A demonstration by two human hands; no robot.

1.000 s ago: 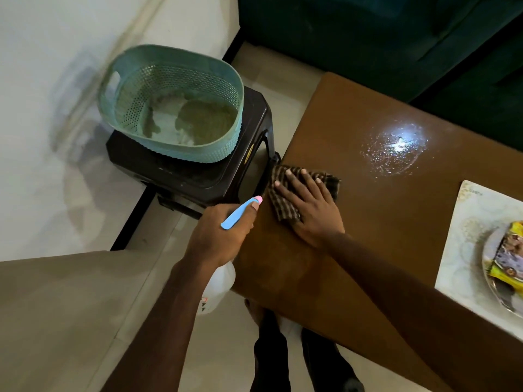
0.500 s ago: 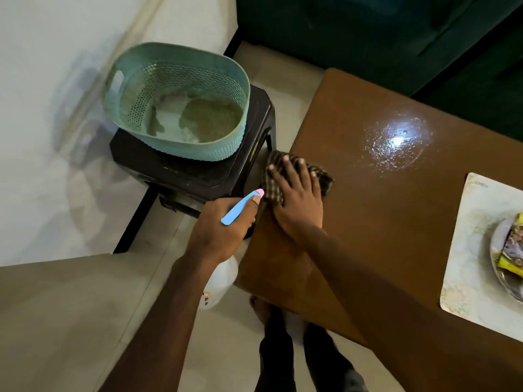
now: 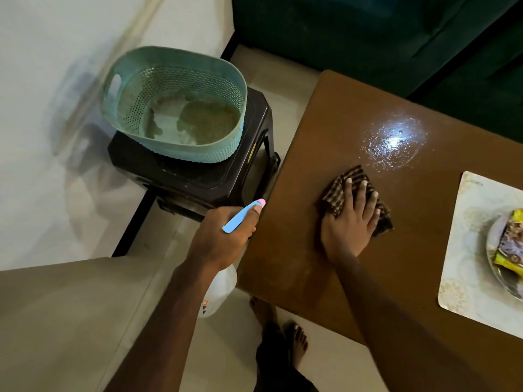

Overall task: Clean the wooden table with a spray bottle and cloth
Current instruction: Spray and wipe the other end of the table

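Right hand [image 3: 351, 224] flat on cloth [image 3: 339, 190]; left hand [image 3: 223, 239] grips spray bottle [image 3: 220, 290], seemingly off-table

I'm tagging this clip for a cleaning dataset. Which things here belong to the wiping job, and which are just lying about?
Part of the job:
- wooden table
- checked cloth under the right hand
- spray bottle in the left hand
- wet spray patch

Just lying about:
- teal basket on the dark stool
- placemat
- plate with a packet
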